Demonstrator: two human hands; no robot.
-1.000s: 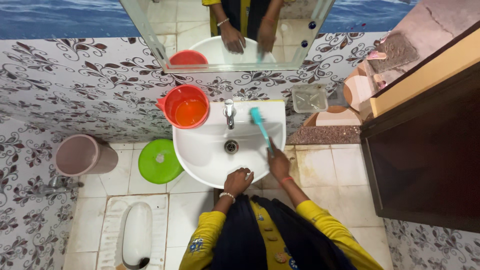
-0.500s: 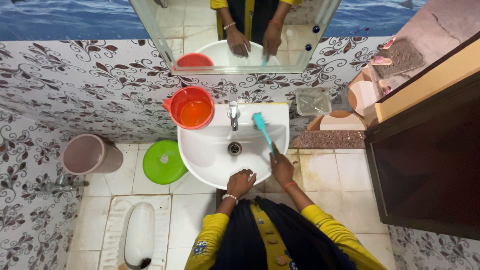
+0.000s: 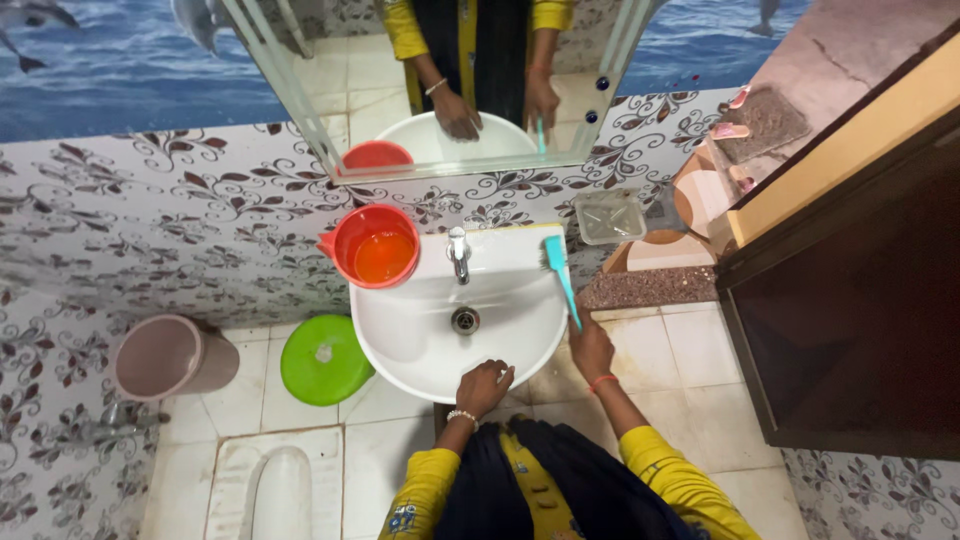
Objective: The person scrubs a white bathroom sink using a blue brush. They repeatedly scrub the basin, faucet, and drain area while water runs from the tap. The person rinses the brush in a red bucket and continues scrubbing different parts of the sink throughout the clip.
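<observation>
Patterned tiles (image 3: 150, 200) are covering the wall of this small washroom, and we are standing at a white basin (image 3: 420, 345) fixed under a mirror (image 3: 430, 80). We are judging that the scrubbing of the basin is the step in hand: our right hand (image 3: 591, 347) is wrapped firmly around the handle of a teal brush (image 3: 560, 270), whose head is lying on the back right corner of the basin rim, to the right of the tap (image 3: 459, 252). Our left hand (image 3: 485, 387) is curled over the near edge of the basin, fingers bent down onto the rim, holding nothing else and seemingly bracing us.

An orange jug (image 3: 372, 245) holding liquid is sitting on the back left corner of the rim, apart from the brush. A green lid (image 3: 322, 359) and a pinkish bucket (image 3: 165, 357) are resting on the floor to the left.

The next stroke, as we are judging it, is calling for a firm grip, with the bristles kept flat on the rim and clear of the tap.
</observation>
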